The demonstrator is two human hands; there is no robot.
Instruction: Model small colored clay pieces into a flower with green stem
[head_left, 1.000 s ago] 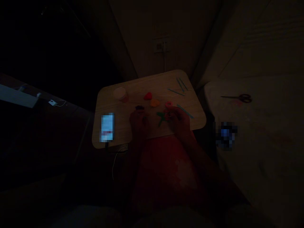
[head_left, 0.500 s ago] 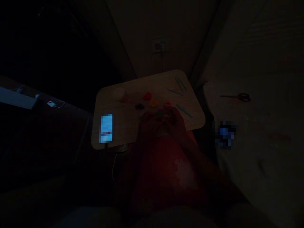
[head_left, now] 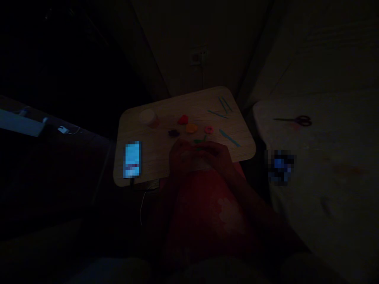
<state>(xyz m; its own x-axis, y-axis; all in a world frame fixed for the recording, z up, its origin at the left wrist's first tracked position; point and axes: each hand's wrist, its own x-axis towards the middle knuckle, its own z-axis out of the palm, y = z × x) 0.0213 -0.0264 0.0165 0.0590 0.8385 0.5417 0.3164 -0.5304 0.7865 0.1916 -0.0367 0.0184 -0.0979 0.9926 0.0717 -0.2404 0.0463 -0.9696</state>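
Note:
In dim light, my left hand (head_left: 180, 155) and my right hand (head_left: 217, 154) meet over the near edge of a small wooden table (head_left: 160, 156). Fingers on both are curled, their tips together; what they hold is hidden by the dark and by the fingers. Right at the fingertips shows a green piece (head_left: 200, 141) with thin arms, perhaps modelling clay, partly covered. Just beyond lie a pink ring (head_left: 209, 129), an orange lump (head_left: 191, 128), a red lump (head_left: 183, 119) and a dark purple piece (head_left: 173, 133).
Several thin blue-green sticks (head_left: 229, 138) lie on the table's right side. A lidded tub (head_left: 148, 117) stands at back left, a lit phone (head_left: 132, 159) with a cable at front left. Scissors (head_left: 296, 120) rest on the pale surface to the right.
My left hand has moved right, away from the purple piece, to meet my right hand. The green piece, earlier plainly visible between them, is now partly behind the fingers.

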